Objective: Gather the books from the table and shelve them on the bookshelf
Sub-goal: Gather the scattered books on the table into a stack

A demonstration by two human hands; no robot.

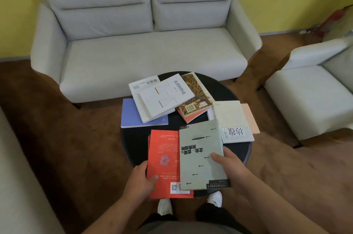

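The left hand [141, 180] is gripping the near left edge of the red book [164, 157], thumb lying on the cover and fingers hidden beneath. The right hand [229, 167] is pinching the right edge of the grey-green book [198, 149], which is lying partly over the red one. Both books are overhanging the near rim of the round black table [133, 144]. The sound move, I judge, is sliding the green book square onto the red and lifting the two as one stack. Beyond them, a cream book [233, 117] is resting on a pink book [251, 117]. Farther back, two white books [166, 96] are overlapping a blue book [131, 113] and a patterned book [194, 92], which is lying on an orange book [193, 118]. Those slanted piles are likely calling for squared spines before carrying, or they may slip. The bookshelf is not showing in this view.
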